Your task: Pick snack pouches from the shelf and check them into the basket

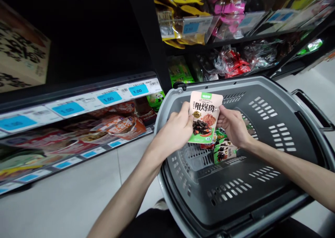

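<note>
L hand (pixel 178 128) clamped on one edge of a pkt (pixel 204 123), R hand (pixel 237 128) clamped on the other, holding it over a grey basket (pixel 261 81) w/ green pouches (pixel 225 151) inside; light edge grips, thumbs off print, should keep it flat & readable.

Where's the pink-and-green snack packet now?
Head view, just right of centre: the snack packet is held between the left hand and right hand, above the gray basket.
</note>
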Demonstrator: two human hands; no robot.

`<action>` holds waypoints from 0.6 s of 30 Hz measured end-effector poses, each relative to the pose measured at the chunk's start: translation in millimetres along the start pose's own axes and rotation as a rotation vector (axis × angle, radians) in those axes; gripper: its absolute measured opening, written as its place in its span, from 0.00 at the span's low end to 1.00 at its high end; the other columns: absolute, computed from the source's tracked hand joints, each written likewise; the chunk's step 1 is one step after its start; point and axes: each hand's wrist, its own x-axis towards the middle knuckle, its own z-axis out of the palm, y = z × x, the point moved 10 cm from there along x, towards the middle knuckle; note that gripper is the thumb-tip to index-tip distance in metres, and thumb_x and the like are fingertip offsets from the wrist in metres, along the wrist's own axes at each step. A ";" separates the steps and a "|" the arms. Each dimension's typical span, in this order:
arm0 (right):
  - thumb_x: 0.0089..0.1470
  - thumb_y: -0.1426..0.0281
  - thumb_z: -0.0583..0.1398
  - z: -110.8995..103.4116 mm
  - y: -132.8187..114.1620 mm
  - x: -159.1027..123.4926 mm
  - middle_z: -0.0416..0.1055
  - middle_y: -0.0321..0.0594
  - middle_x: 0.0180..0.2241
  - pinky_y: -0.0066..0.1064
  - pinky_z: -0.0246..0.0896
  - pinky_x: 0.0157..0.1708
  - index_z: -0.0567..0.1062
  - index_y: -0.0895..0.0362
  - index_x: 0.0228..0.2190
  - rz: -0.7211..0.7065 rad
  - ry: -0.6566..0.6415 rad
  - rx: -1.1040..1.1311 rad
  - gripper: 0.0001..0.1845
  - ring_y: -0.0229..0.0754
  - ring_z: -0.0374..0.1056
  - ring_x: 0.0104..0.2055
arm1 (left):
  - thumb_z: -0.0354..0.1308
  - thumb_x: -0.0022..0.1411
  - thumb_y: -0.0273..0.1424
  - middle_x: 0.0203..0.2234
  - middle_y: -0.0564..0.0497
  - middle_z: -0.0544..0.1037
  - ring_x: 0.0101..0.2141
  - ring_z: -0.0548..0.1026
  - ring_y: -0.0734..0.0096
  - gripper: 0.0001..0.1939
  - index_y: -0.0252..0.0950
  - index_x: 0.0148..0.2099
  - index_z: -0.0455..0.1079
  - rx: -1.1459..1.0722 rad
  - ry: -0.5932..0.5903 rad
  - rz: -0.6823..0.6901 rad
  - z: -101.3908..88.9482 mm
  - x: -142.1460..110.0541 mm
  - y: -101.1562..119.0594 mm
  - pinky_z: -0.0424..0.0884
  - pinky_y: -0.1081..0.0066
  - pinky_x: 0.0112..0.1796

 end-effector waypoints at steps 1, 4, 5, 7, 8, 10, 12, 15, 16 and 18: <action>0.49 0.45 0.69 -2.3 -1.3 0.0 0.70 0.36 0.21 0.29 0.66 0.26 0.73 0.57 0.20 -0.005 0.003 -0.015 0.28 0.36 0.66 0.23 | 0.41 0.71 0.35 0.35 0.44 0.76 0.40 0.76 0.52 0.10 0.41 0.50 0.59 -0.007 0.003 0.005 0.0 0.0 0.7 0.72 0.53 0.43; 0.52 0.48 0.68 -8.1 -10.8 0.4 0.76 0.39 0.26 0.32 0.71 0.31 0.79 0.56 0.24 -0.043 -0.025 -0.187 0.23 0.40 0.70 0.28 | 0.39 0.72 0.36 0.36 0.42 0.76 0.38 0.77 0.53 0.14 0.40 0.53 0.60 -0.006 -0.001 0.024 0.5 -1.3 4.4 0.72 0.56 0.40; 0.52 0.50 0.69 -8.3 -15.3 1.3 0.77 0.40 0.28 0.33 0.72 0.33 0.80 0.56 0.26 -0.061 -0.049 -0.297 0.21 0.42 0.72 0.30 | 0.39 0.72 0.37 0.35 0.42 0.76 0.37 0.78 0.53 0.15 0.40 0.54 0.60 0.003 -0.012 0.022 1.3 -1.7 5.1 0.72 0.57 0.38; 0.50 0.54 0.71 -9.0 -23.0 4.6 0.80 0.41 0.33 0.38 0.74 0.36 0.83 0.54 0.32 -0.067 -0.084 -0.474 0.16 0.48 0.75 0.34 | 0.37 0.72 0.38 0.36 0.41 0.77 0.34 0.79 0.54 0.17 0.39 0.55 0.61 -0.005 -0.031 0.006 1.8 -1.9 4.9 0.71 0.61 0.34; 0.49 0.56 0.72 -7.9 -27.2 6.3 0.81 0.42 0.36 0.41 0.75 0.39 0.84 0.53 0.36 -0.068 -0.107 -0.510 0.16 0.51 0.77 0.36 | 0.37 0.72 0.38 0.36 0.40 0.77 0.33 0.79 0.54 0.18 0.39 0.56 0.62 -0.015 -0.036 0.004 1.5 -1.7 5.3 0.71 0.62 0.32; 0.47 0.58 0.73 -3.1 -37.4 8.7 0.82 0.42 0.39 0.44 0.77 0.43 0.83 0.51 0.42 -0.084 -0.154 -0.535 0.20 0.54 0.78 0.41 | 0.36 0.72 0.36 0.37 0.38 0.78 0.34 0.80 0.51 0.19 0.38 0.56 0.63 -0.020 -0.019 0.041 -1.0 -1.0 9.6 0.70 0.61 0.33; 0.45 0.60 0.74 2.2 -50.5 9.2 0.82 0.41 0.39 0.42 0.78 0.42 0.81 0.50 0.45 -0.137 -0.178 -0.580 0.24 0.54 0.79 0.41 | 0.36 0.71 0.34 0.39 0.36 0.79 0.37 0.81 0.48 0.20 0.38 0.57 0.63 -0.010 0.016 0.080 -3.9 -0.6 13.5 0.70 0.60 0.34; 0.46 0.60 0.72 7.5 -67.9 9.6 0.81 0.38 0.34 0.35 0.74 0.26 0.79 0.50 0.45 -0.232 -0.163 -0.803 0.24 0.48 0.76 0.29 | 0.37 0.71 0.35 0.41 0.35 0.79 0.40 0.81 0.45 0.20 0.39 0.57 0.64 0.004 0.018 0.134 -2.4 -1.1 18.4 0.70 0.60 0.35; 0.47 0.59 0.72 10.2 -72.3 10.0 0.80 0.38 0.32 0.34 0.71 0.22 0.80 0.50 0.44 -0.259 -0.168 -0.890 0.22 0.47 0.74 0.26 | 0.37 0.71 0.36 0.42 0.35 0.79 0.40 0.81 0.45 0.21 0.39 0.57 0.65 0.008 0.013 0.156 -1.6 -1.6 20.6 0.70 0.60 0.35; 0.49 0.57 0.70 17.2 -82.6 10.6 0.80 0.39 0.32 0.34 0.68 0.19 0.80 0.51 0.40 -0.320 -0.190 -1.037 0.18 0.46 0.72 0.22 | 0.37 0.72 0.37 0.41 0.35 0.79 0.40 0.81 0.45 0.21 0.38 0.57 0.65 0.009 0.015 0.200 -2.0 -2.9 25.3 0.71 0.60 0.35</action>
